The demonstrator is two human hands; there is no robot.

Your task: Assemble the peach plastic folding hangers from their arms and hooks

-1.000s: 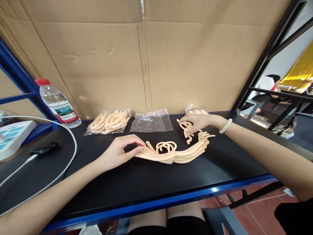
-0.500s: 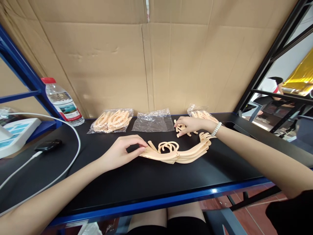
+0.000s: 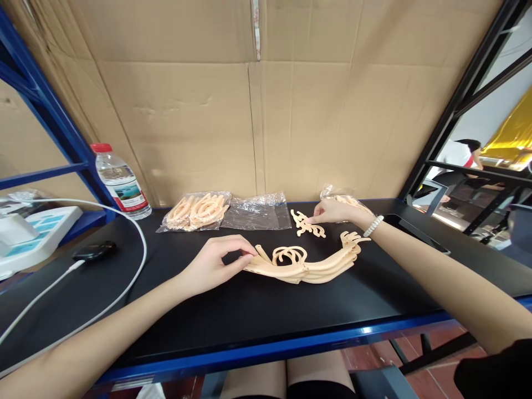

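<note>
My left hand (image 3: 214, 263) pinches the left end of a long, curved stack of beige pieces (image 3: 286, 272) between thumb and fingers. The stack lies on the black table, its far end splitting into curled, finger-like tips at the right. Just behind it rests a beige piece with looped rings (image 3: 290, 254). My right hand (image 3: 332, 209) reaches over the stack to a small heap of curly beige pieces (image 3: 305, 224). Its fingertips are closed at the heap's upper right, on a small beige curly piece partly hidden by them.
Behind lie a clear bag of beige pieces (image 3: 195, 210), a flat clear plastic bag (image 3: 257, 212) and another bag (image 3: 336, 193) partly hidden by my right hand. A water bottle (image 3: 122, 185) and white cable (image 3: 143, 249) are left; a dark phone-like slab (image 3: 415, 233) lies right.
My right hand has drawn slightly right and back, uncovering more of the small heap, with its fingers closer together. My left hand keeps its pinch on the stack. The view has shifted slightly.
</note>
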